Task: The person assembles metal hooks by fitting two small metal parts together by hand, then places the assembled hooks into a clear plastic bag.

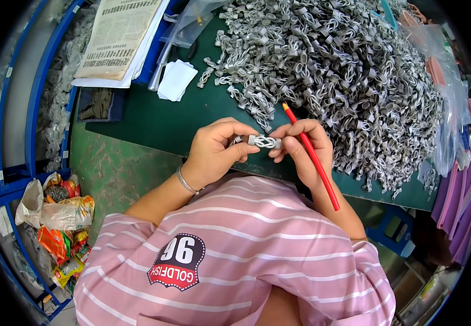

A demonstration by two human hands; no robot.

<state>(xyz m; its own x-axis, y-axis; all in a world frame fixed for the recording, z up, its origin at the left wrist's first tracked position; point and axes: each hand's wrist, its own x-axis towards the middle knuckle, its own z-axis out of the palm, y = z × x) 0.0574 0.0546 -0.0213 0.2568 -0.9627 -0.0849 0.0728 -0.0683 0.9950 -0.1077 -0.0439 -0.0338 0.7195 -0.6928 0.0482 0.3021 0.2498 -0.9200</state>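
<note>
Between both hands, just past the table's near edge, is a small silver braided-looking metal piece [265, 142] with ribbed ends. My left hand [216, 146] is closed, pinching its left end between thumb and forefinger. A second silver bit [236, 139] shows among the left fingers, mostly hidden. The fingertips of my right hand [307, 146] hold the piece's right end. Tucked in that same hand is a long red pencil-like stick [322, 176], its yellowish tip pointing away from me. Beyond the hands spreads a large heap of similar silver pieces [349, 81].
The heap lies on a dark green table [137, 125]. White paper slips [176, 80] and printed sheets [117, 41] lie at the far left. Blue shelving [34, 103] and colourful wrappers [61, 228] stand left; a blue stool [393, 228] is under the table at right.
</note>
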